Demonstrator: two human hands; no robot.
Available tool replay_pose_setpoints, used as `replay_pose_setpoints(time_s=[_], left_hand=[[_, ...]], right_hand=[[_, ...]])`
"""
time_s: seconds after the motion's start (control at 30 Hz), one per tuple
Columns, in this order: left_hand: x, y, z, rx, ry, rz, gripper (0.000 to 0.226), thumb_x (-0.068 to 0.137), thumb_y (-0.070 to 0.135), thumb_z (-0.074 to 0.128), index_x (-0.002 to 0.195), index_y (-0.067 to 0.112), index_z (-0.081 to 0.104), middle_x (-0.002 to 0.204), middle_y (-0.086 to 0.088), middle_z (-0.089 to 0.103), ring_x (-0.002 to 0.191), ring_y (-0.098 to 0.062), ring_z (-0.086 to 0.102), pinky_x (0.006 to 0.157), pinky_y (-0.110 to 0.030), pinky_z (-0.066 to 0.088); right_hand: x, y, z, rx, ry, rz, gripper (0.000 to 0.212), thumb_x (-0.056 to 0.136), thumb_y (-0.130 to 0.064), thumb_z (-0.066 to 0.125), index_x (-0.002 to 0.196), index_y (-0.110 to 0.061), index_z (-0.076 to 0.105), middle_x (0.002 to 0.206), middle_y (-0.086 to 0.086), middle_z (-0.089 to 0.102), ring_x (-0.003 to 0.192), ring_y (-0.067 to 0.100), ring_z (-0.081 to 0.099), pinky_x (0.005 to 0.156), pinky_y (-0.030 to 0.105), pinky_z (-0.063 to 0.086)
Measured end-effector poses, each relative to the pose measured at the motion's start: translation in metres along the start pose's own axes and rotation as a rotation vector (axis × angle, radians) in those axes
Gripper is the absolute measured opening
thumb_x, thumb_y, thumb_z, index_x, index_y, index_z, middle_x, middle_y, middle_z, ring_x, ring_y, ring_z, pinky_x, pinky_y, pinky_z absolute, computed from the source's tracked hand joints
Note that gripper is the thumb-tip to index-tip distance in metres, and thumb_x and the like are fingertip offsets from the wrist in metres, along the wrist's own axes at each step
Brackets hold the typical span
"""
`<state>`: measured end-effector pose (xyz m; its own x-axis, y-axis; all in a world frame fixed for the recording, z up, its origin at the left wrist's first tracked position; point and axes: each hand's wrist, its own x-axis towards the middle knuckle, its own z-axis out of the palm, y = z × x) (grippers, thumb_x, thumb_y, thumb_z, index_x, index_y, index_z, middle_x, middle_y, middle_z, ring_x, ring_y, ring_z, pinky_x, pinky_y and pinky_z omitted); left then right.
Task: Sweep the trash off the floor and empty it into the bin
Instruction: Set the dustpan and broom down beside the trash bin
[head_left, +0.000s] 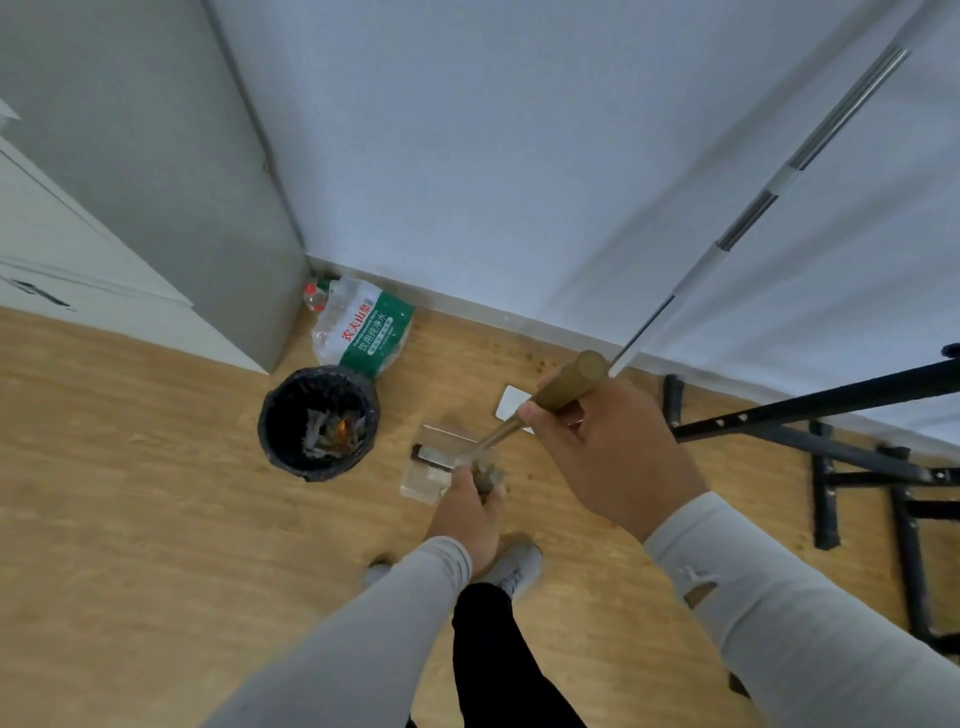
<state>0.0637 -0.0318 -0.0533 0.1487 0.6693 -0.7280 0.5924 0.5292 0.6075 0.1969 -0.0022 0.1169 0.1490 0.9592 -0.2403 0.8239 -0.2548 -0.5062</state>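
Observation:
A black bin (319, 421) stands on the wooden floor with crumpled trash inside it. To its right a clear plastic dustpan (426, 480) rests low over the floor, with a dark strip (428, 453) across it. My left hand (470, 512) is closed round a short olive grip (489, 477) just above the dustpan. My right hand (597, 457), higher and to the right, grips a brown-capped handle (569, 387). Its thin metal shaft slants down toward the dustpan. I cannot tell which handle joins which tool. Small crumbs (511, 345) lie by the skirting.
A plastic pack of water bottles (363, 327) lies in the corner behind the bin, beside a grey cabinet (156, 182). A white flat piece (511, 402) lies on the floor. A silver pole (753, 213) slants up along the wall. A black metal frame (831, 457) occupies the right. My shoes (514, 566) are below.

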Motion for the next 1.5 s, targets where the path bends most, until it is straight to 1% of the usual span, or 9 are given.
replay_pose_setpoints(time_s=[0.13, 0.23, 0.5, 0.67, 0.9, 1.0, 1.23, 1.4, 1.5], left_hand=[[0.004, 0.008, 0.008, -0.019, -0.012, 0.004, 0.065, 0.104, 0.040, 0.046, 0.159, 0.027, 0.015, 0.140, -0.004, 0.058, 0.123, -0.031, 0.059, 0.106, -0.043, 0.046], [0.003, 0.008, 0.009, -0.008, -0.002, 0.028, 0.072, 0.103, 0.041, 0.046, 0.159, 0.036, 0.001, 0.138, -0.004, 0.061, 0.114, -0.031, 0.065, 0.102, -0.048, 0.049], [0.004, 0.000, 0.006, -0.158, -0.038, 0.055, 0.068, 0.099, 0.039, 0.058, 0.151, 0.055, 0.018, 0.118, 0.007, 0.066, 0.103, -0.019, 0.067, 0.097, -0.039, 0.054], [0.011, -0.003, -0.001, -0.269, -0.078, 0.030, 0.060, 0.092, 0.013, 0.059, 0.135, 0.050, 0.039, 0.074, -0.001, 0.069, 0.052, -0.009, 0.058, 0.054, -0.022, 0.047], [0.008, -0.003, 0.007, -0.274, -0.010, 0.029, 0.074, 0.091, 0.010, 0.062, 0.088, 0.080, 0.037, 0.069, 0.000, 0.064, 0.051, -0.013, 0.055, 0.060, -0.029, 0.048], [0.009, -0.003, 0.005, -0.263, 0.018, 0.050, 0.061, 0.090, 0.008, 0.062, 0.107, 0.064, 0.046, 0.075, 0.000, 0.065, 0.051, -0.011, 0.057, 0.053, -0.026, 0.050], [0.010, -0.004, 0.002, -0.258, 0.025, 0.058, 0.037, 0.088, 0.010, 0.058, 0.107, 0.042, 0.053, 0.064, 0.000, 0.062, 0.048, -0.015, 0.053, 0.049, -0.027, 0.046], [0.008, -0.004, 0.005, -0.248, -0.006, 0.045, 0.045, 0.087, 0.014, 0.058, 0.110, 0.053, 0.051, 0.071, -0.003, 0.064, 0.054, -0.018, 0.059, 0.057, -0.035, 0.057], [0.004, -0.007, 0.001, -0.160, -0.060, 0.057, 0.059, 0.088, 0.028, 0.061, 0.131, 0.059, 0.035, 0.093, -0.001, 0.071, 0.078, -0.026, 0.070, 0.079, -0.048, 0.062]], right_hand=[[0.002, -0.001, -0.001, -0.024, -0.032, -0.036, 0.027, 0.098, -0.042, 0.060, 0.079, -0.023, 0.065, 0.061, -0.007, 0.059, 0.059, 0.007, 0.058, 0.060, 0.025, 0.052], [-0.001, -0.001, -0.002, -0.049, -0.050, -0.047, 0.026, 0.098, -0.043, 0.059, 0.082, -0.024, 0.066, 0.062, -0.007, 0.063, 0.061, 0.007, 0.060, 0.058, 0.023, 0.051], [-0.018, 0.001, -0.004, -0.074, -0.036, -0.147, 0.035, 0.095, -0.056, 0.049, 0.085, -0.027, 0.065, 0.072, -0.008, 0.064, 0.067, 0.009, 0.061, 0.065, 0.032, 0.055], [-0.024, 0.004, -0.006, -0.141, -0.030, -0.209, 0.025, 0.096, -0.052, 0.056, 0.096, -0.031, 0.069, 0.060, -0.018, 0.053, 0.051, 0.001, 0.047, 0.061, 0.030, 0.053], [-0.020, 0.002, -0.004, -0.088, -0.085, -0.175, 0.039, 0.094, -0.062, 0.045, 0.093, -0.030, 0.068, 0.084, -0.014, 0.071, 0.076, 0.009, 0.067, 0.072, 0.036, 0.058], [-0.018, 0.002, -0.005, -0.074, -0.102, -0.168, 0.030, 0.096, -0.056, 0.054, 0.094, -0.030, 0.068, 0.087, -0.013, 0.072, 0.080, 0.010, 0.068, 0.075, 0.037, 0.058], [-0.024, -0.002, 0.002, -0.079, -0.082, -0.190, 0.023, 0.096, -0.051, 0.058, 0.094, -0.030, 0.068, 0.079, -0.012, 0.069, 0.072, 0.011, 0.064, 0.071, 0.036, 0.056], [-0.026, 0.004, 0.006, -0.001, -0.067, -0.133, 0.030, 0.093, -0.055, 0.054, 0.093, -0.029, 0.069, 0.085, -0.013, 0.072, 0.080, 0.011, 0.069, 0.076, 0.038, 0.060], [-0.029, 0.005, 0.007, 0.004, -0.045, -0.100, 0.034, 0.092, -0.060, 0.053, 0.096, -0.030, 0.068, 0.088, -0.013, 0.072, 0.083, 0.010, 0.069, 0.077, 0.037, 0.061]])
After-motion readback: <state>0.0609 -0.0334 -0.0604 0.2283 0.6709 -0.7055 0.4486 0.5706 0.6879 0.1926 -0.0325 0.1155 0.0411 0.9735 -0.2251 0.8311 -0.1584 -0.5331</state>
